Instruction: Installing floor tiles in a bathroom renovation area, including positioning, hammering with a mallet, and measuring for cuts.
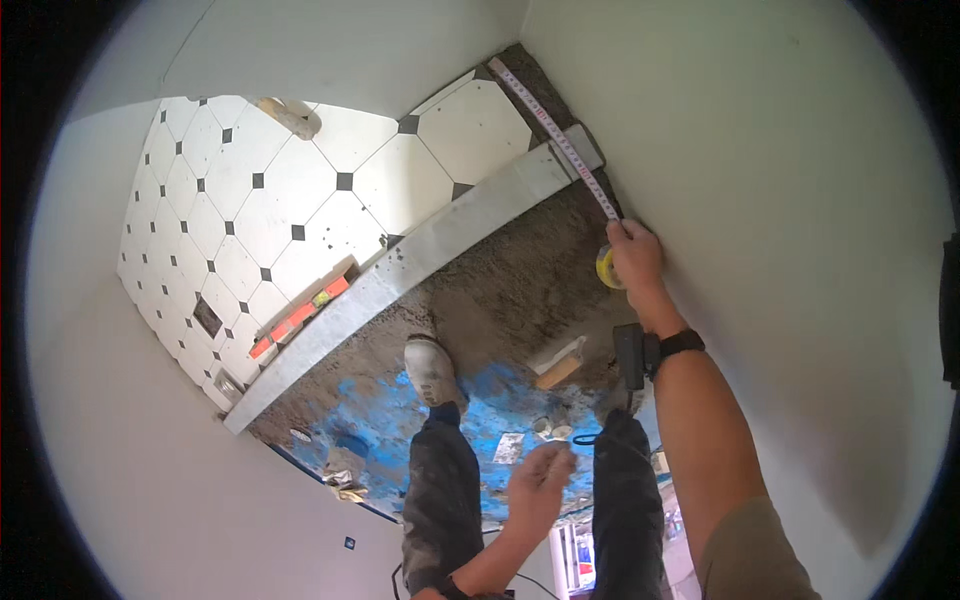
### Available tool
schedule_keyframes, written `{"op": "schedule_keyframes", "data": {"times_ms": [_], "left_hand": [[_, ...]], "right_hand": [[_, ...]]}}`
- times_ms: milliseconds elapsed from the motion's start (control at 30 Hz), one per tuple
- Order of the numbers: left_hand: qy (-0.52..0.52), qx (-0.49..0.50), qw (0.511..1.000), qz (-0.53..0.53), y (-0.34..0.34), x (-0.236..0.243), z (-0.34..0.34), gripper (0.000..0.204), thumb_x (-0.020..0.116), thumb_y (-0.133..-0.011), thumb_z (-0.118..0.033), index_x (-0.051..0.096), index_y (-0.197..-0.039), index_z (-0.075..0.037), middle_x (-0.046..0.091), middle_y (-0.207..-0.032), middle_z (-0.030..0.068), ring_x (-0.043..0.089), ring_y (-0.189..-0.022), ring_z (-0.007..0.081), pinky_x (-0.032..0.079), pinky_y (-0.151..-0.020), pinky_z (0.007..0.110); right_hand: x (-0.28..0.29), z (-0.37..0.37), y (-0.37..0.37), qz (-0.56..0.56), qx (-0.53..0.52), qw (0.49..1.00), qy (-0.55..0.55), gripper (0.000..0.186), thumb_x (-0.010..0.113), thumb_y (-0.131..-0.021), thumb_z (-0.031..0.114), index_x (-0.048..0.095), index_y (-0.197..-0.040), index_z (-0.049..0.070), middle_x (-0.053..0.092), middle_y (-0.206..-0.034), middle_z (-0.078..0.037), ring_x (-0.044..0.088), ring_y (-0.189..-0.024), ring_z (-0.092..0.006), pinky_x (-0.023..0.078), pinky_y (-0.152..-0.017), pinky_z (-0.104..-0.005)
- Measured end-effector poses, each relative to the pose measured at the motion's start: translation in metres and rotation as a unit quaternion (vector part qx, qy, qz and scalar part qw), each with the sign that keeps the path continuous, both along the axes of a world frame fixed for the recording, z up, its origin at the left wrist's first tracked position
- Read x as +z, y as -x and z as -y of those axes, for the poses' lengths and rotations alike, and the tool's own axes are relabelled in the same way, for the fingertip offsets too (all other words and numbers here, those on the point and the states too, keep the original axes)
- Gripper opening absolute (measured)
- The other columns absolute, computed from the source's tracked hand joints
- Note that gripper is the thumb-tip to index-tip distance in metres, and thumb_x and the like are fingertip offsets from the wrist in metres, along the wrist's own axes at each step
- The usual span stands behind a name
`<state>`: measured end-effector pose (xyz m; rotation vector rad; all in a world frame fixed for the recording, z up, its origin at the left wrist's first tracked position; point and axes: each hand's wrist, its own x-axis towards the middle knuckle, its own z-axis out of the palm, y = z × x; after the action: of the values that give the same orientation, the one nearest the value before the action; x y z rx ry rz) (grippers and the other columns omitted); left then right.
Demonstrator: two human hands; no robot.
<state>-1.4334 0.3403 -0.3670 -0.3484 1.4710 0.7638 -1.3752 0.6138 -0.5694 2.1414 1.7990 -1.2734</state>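
A yellow tape measure (605, 270) is held in the right hand (637, 258), with the fingers bent in on it. Its long pale strip (562, 145) is pulled out, up and to the left of that hand, and one end of a long grey bar (420, 255) is crossed by it. The left hand (540, 488) is held lower down, between the two legs (440, 490). Its fingers are curled in, but they are blurred, so whether anything is held cannot be told.

The floor (490, 382) near the left hand is marked with blue. To the left of the right hand, the ground is covered by rough brown stuff (500, 270). A tool with a wooden part (560, 370) is seen there, between the hands. Up and left of both hands, past the bar, white tiles (265, 205) are laid with little black squares. An orange level (298, 320) is set just beside the bar. A plain pale wall (790, 200) is seen to the right of the right hand.
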Motion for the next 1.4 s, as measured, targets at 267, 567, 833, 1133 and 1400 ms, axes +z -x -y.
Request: {"op": "schedule_keyframes", "data": {"times_ms": [267,567,833,1133,1400], "left_hand": [[0.0,0.038,0.999,0.013,0.018,-0.008,-0.015,0.025,0.059,-0.1,-0.018,0.06,-0.116,0.001,0.066,-0.1,0.0077,0.063,-0.09,0.016,0.051,-0.077,0.032],[-0.002,0.036,0.999,0.015,0.023,-0.013,-0.015,0.023,0.057,-0.1,-0.019,0.061,-0.115,-0.001,0.067,-0.099,0.006,0.063,-0.09,0.0155,0.05,-0.076,0.031],[0.003,0.033,0.999,0.014,0.027,-0.017,-0.016,0.024,0.058,-0.1,-0.022,0.062,-0.114,-0.003,0.067,-0.098,0.0047,0.063,-0.089,0.0143,0.05,-0.076,0.03],[0.012,0.036,0.999,0.014,0.024,-0.017,-0.019,0.023,0.057,-0.1,-0.022,0.062,-0.113,-0.003,0.067,-0.098,0.0046,0.063,-0.089,0.014,0.049,-0.075,0.03],[-0.006,0.061,0.993,-0.098,0.035,-0.006,-0.005,0.022,0.06,-0.098,-0.019,0.063,-0.11,-0.001,0.065,-0.09,0.0034,0.059,-0.081,0.0105,0.048,-0.072,0.027]], "right_hand": [[-0.003,-0.006,0.015,0.017,-0.045,0.999,0.005,0.04,0.053,-0.094,0.036,0.066,-0.104,0.0,0.067,-0.094,-0.024,0.063,-0.092,-0.0404,0.047,-0.084,-0.0457],[-0.008,-0.003,0.01,0.024,-0.04,0.999,-0.028,0.042,0.053,-0.094,0.038,0.066,-0.106,-0.001,0.067,-0.093,-0.025,0.064,-0.091,-0.0423,0.047,-0.082,-0.0465],[0.0,-0.004,0.015,0.054,-0.036,0.998,0.008,0.047,0.053,-0.095,0.038,0.064,-0.118,-0.001,0.069,-0.1,-0.024,0.066,-0.096,-0.0389,0.048,-0.089,-0.0432],[-0.001,-0.002,0.017,0.04,-0.019,0.999,-0.012,0.047,0.053,-0.095,0.038,0.065,-0.118,-0.001,0.069,-0.103,-0.024,0.064,-0.101,-0.0401,0.048,-0.089,-0.0438],[0.051,0.014,-0.009,0.031,0.031,0.995,-0.086,0.045,0.053,-0.095,0.041,0.068,-0.11,0.001,0.067,-0.106,-0.026,0.062,-0.103,-0.0443,0.049,-0.089,-0.0471]]}}
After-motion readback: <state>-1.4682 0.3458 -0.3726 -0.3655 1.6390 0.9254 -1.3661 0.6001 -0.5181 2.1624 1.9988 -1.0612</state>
